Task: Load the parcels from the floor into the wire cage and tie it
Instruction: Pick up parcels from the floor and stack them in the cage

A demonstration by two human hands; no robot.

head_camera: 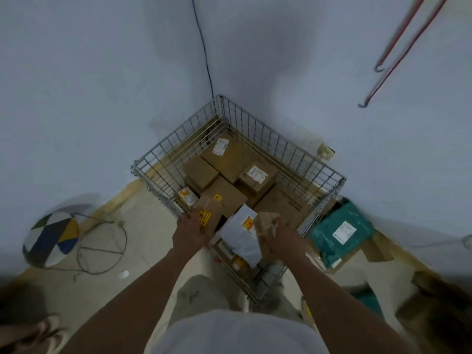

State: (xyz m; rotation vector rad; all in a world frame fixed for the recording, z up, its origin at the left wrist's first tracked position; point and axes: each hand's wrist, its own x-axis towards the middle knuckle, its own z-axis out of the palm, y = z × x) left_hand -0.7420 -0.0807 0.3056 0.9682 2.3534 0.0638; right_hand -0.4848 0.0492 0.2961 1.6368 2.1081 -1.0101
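A wire cage [255,129] stands in the room's corner with several brown cardboard parcels [231,155] inside. Both my arms reach over its near rim. My left hand [190,229] grips a brown box with yellow stickers [210,213] at the cage's near edge. My right hand [282,237] holds a small brown parcel [267,223], blurred. Between my hands, a white mailer bag [241,232] with a yellow sticker stands tilted inside the cage. A teal mailer bag [341,231] lies on flattened cardboard on the floor, right of the cage.
A round patterned stool [51,237] and a wire ring [102,247] sit on the floor at left. Two red hooked rods [398,49] hang on the right wall. A black cable [204,54] runs down the corner. A wall socket [325,150] is behind the cage.
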